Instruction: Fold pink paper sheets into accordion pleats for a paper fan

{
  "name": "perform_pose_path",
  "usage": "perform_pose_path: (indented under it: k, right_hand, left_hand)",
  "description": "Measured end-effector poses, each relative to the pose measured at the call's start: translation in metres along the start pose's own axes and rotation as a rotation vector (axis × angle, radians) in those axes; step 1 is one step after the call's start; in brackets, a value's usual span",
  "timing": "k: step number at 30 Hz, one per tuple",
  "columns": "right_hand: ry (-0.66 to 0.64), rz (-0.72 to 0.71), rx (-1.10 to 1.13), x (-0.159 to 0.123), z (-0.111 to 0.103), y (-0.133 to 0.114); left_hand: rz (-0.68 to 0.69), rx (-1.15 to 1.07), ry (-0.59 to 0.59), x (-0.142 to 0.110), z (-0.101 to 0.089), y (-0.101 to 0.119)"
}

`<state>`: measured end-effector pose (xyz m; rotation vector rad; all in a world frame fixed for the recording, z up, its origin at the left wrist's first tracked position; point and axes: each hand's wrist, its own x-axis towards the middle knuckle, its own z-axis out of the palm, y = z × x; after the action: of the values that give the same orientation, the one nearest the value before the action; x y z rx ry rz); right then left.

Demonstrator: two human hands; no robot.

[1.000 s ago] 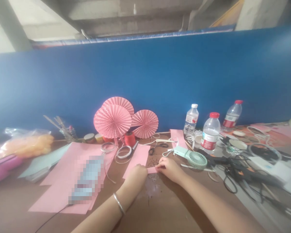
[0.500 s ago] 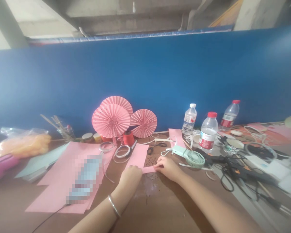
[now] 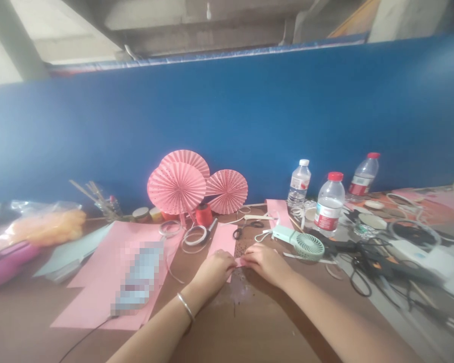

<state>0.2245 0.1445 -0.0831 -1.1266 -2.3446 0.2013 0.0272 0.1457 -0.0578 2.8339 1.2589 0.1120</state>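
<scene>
A narrow strip of pink paper (image 3: 241, 262) is pinched between my two hands, low over the brown table. My left hand (image 3: 217, 269), with a silver bangle on its wrist, closes on the strip's left part. Fingers of my right hand (image 3: 267, 263) grip its right part, and most of the strip is hidden behind them. Just beyond my left hand lies a flat pink paper sheet (image 3: 223, 238). Small dark bits are scattered around the hands. A mint-green handheld fan (image 3: 300, 243) lies right beside my right hand.
Pleated pink paper fans (image 3: 177, 189) stand at the back by a red thread spool (image 3: 203, 215). Tape rolls (image 3: 194, 237) lie near them. Larger pink sheets (image 3: 89, 302) carry a blurred-out device at left. Water bottles (image 3: 329, 204) and tangled cables (image 3: 378, 269) crowd the right.
My hands have come closer together on the pink strip, so less of it shows between them. The left hand has shifted right. The whole view has moved slightly.
</scene>
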Motion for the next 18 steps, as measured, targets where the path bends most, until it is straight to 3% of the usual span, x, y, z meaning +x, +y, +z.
perform_pose_path:
  k: [5,11,18]
  right_hand:
    - [-0.004,0.054,-0.004,0.004,0.005,-0.005]
    - [-0.011,0.117,-0.003,0.002,0.001,-0.009]
    - [-0.058,-0.013,-0.003,-0.001,-0.004,-0.019]
  left_hand:
    - [-0.037,0.061,-0.048,0.003,-0.003,0.002]
    - [-0.074,0.099,-0.11,-0.003,-0.009,0.026]
    - [-0.056,-0.031,-0.058,-0.026,-0.015,0.035]
